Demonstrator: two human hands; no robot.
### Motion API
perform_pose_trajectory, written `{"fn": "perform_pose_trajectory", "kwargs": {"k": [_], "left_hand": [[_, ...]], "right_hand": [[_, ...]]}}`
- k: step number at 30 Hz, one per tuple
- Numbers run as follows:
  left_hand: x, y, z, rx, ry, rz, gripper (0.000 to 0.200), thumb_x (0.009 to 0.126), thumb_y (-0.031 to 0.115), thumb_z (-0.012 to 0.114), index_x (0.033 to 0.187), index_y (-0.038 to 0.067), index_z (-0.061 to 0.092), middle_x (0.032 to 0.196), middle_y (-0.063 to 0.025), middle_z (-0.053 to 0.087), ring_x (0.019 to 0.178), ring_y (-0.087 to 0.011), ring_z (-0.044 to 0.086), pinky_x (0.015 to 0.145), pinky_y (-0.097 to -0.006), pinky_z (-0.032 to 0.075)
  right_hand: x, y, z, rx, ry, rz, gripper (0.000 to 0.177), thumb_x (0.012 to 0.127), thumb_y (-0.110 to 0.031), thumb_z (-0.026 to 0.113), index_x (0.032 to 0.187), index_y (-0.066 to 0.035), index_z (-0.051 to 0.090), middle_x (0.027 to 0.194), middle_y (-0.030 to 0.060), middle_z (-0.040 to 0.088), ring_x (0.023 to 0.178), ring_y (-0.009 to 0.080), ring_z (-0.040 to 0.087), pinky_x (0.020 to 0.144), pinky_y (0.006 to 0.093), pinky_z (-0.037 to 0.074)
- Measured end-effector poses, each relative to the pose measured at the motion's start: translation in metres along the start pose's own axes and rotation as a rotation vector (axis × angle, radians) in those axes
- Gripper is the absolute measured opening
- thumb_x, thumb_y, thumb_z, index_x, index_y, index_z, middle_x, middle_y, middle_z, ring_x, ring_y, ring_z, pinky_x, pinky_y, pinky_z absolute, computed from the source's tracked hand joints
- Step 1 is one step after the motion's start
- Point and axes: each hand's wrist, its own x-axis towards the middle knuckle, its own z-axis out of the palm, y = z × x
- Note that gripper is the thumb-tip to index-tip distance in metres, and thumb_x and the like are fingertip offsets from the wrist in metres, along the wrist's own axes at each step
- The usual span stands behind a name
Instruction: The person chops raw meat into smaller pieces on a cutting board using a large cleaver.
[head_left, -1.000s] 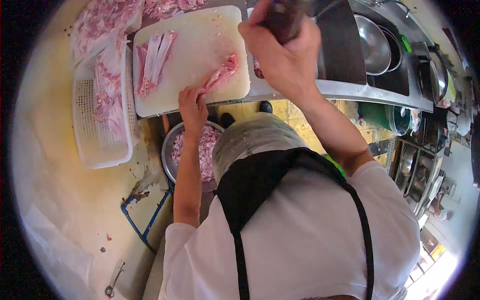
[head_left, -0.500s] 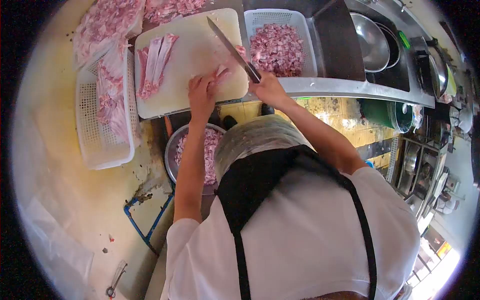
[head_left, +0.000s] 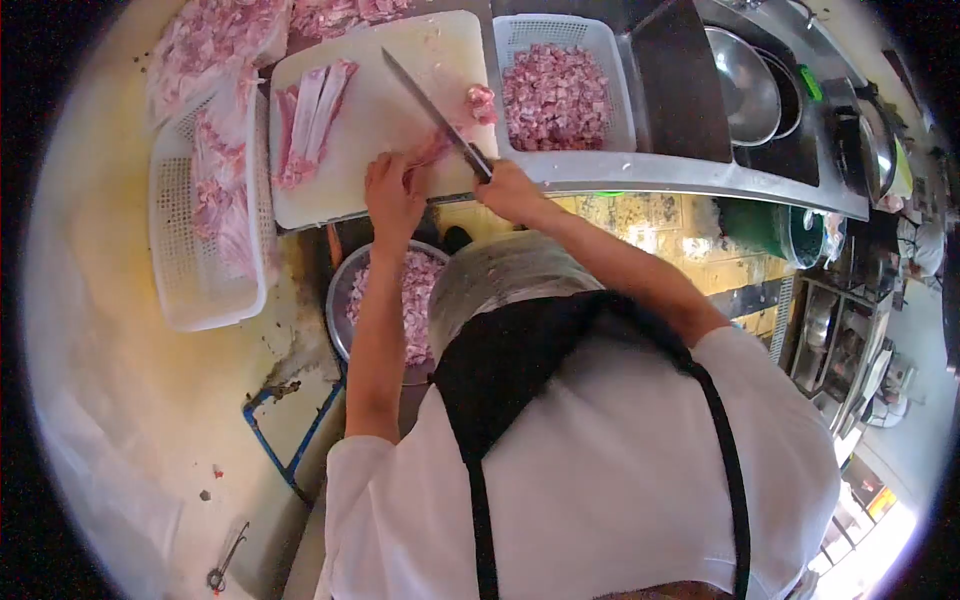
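My right hand (head_left: 513, 191) grips the dark handle of a long kitchen knife (head_left: 422, 99), its blade slanting up and left over a white cutting board (head_left: 372, 45). My left hand (head_left: 395, 192) has its fingers curled on a strip of raw meat (head_left: 432, 150) near the board's front edge. The blade is at this strip, but whether it touches cannot be made out. A few cut pieces of meat (head_left: 481, 103) lie at the board's right side. Several long rib strips (head_left: 318, 112) rest together on its left.
Right of the board, a white basket (head_left: 622, 85) holds diced meat. A white perforated basket (head_left: 172, 250) with meat slabs stands left, below a larger meat pile (head_left: 215, 45). A metal bowl (head_left: 340, 335) of chopped meat sits lower, beside my left forearm. Metal pans (head_left: 742, 85) lie far right.
The knife and my right hand have shifted left and slightly toward me. My left hand has also moved slightly left. Cut meat at the board's right side now shows uncovered.
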Motion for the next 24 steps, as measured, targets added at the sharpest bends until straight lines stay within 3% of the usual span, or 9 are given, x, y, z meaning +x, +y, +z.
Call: {"fn": "perform_pose_trajectory", "kwargs": {"k": [1, 4, 7, 9, 12, 13, 15, 17, 24], "left_hand": [[0.011, -0.003, -0.001, -0.013, -0.026, 0.005, 0.024, 0.077, 0.009, 0.067, 0.101, 0.005, 0.064, 0.095, -0.0140, 0.063, 0.090, -0.0356, 0.059, 0.081, -0.0438, 0.049], [0.011, -0.005, -0.006, -0.052, -0.020, 0.030, 0.022, 0.076, 0.003, 0.065, 0.098, 0.005, 0.062, 0.089, -0.0126, 0.060, 0.087, -0.0342, 0.057, 0.079, -0.0443, 0.047], [0.006, -0.008, -0.006, -0.067, 0.001, -0.072, 0.020, 0.078, 0.003, 0.065, 0.098, 0.005, 0.063, 0.088, -0.0126, 0.060, 0.086, -0.0333, 0.058, 0.076, -0.0439, 0.048], [0.002, -0.006, -0.008, -0.090, 0.017, -0.108, 0.019, 0.079, 0.004, 0.065, 0.097, 0.005, 0.063, 0.087, -0.0122, 0.060, 0.086, -0.0327, 0.059, 0.075, -0.0434, 0.048], [0.000, -0.005, -0.004, -0.077, 0.049, -0.094, 0.016, 0.080, 0.006, 0.066, 0.096, 0.005, 0.063, 0.086, -0.0115, 0.060, 0.085, -0.0319, 0.059, 0.075, -0.0426, 0.048], [0.000, -0.005, -0.003, -0.036, 0.064, -0.042, 0.016, 0.081, 0.007, 0.066, 0.096, 0.006, 0.063, 0.085, -0.0111, 0.060, 0.084, -0.0318, 0.058, 0.075, -0.0423, 0.048], [0.004, -0.005, -0.004, -0.033, 0.063, -0.047, 0.016, 0.081, 0.008, 0.066, 0.097, 0.006, 0.063, 0.084, -0.0110, 0.060, 0.083, -0.0317, 0.058, 0.075, -0.0426, 0.047], [-0.004, -0.004, -0.007, -0.031, 0.035, -0.053, 0.017, 0.080, 0.008, 0.066, 0.097, 0.006, 0.063, 0.082, -0.0109, 0.060, 0.082, -0.0317, 0.057, 0.075, -0.0428, 0.047], [0.003, -0.014, 0.012, 0.053, 0.032, 0.003, 0.023, 0.077, 0.011, 0.065, 0.100, 0.006, 0.063, 0.089, -0.0139, 0.061, 0.085, -0.0351, 0.057, 0.077, -0.0453, 0.046]], "right_hand": [[0.009, 0.004, -0.001, -0.066, 0.118, -0.154, 0.036, 0.080, -0.018, 0.062, 0.108, 0.005, 0.061, 0.092, 0.0273, 0.066, 0.083, 0.0393, 0.066, 0.075, 0.0476, 0.051], [-0.014, -0.034, -0.031, -0.098, 0.169, -0.268, 0.034, 0.080, -0.017, 0.062, 0.108, 0.004, 0.060, 0.092, 0.0278, 0.065, 0.084, 0.0413, 0.065, 0.077, 0.0479, 0.051], [-0.034, -0.082, -0.050, -0.027, 0.543, -0.550, 0.025, 0.082, -0.020, 0.065, 0.097, 0.000, 0.061, 0.083, 0.0222, 0.065, 0.076, 0.0369, 0.065, 0.071, 0.0450, 0.051], [-0.048, -0.113, -0.071, 0.164, 0.538, -0.758, 0.023, 0.084, -0.020, 0.065, 0.093, 0.000, 0.060, 0.075, 0.0179, 0.063, 0.067, 0.0336, 0.061, 0.065, 0.0416, 0.050], [-0.070, -0.139, -0.072, 0.244, 0.609, -0.860, 0.018, 0.085, -0.016, 0.065, 0.092, 0.000, 0.060, 0.069, 0.0153, 0.060, 0.063, 0.0318, 0.058, 0.062, 0.0390, 0.048], [-0.060, -0.125, -0.058, 0.335, 0.510, -0.764, 0.014, 0.085, -0.013, 0.062, 0.091, 0.000, 0.060, 0.071, 0.0164, 0.061, 0.065, 0.0347, 0.060, 0.064, 0.0428, 0.050], [-0.001, -0.055, -0.005, -0.005, 0.829, -0.878, 0.014, 0.082, -0.012, 0.060, 0.089, 0.000, 0.059, 0.075, 0.0204, 0.063, 0.068, 0.0390, 0.062, 0.067, 0.0465, 0.051], [0.010, 0.004, 0.011, -0.083, 0.153, -0.233, 0.018, 0.080, -0.013, 0.058, 0.090, 0.002, 0.059, 0.081, 0.0253, 0.064, 0.074, 0.0441, 0.063, 0.071, 0.0492, 0.052], [-0.007, -0.043, -0.045, -0.074, 0.420, -0.349, 0.025, 0.078, -0.017, 0.060, 0.092, 0.003, 0.060, 0.076, 0.0253, 0.063, 0.072, 0.0393, 0.063, 0.067, 0.0458, 0.051]]}}
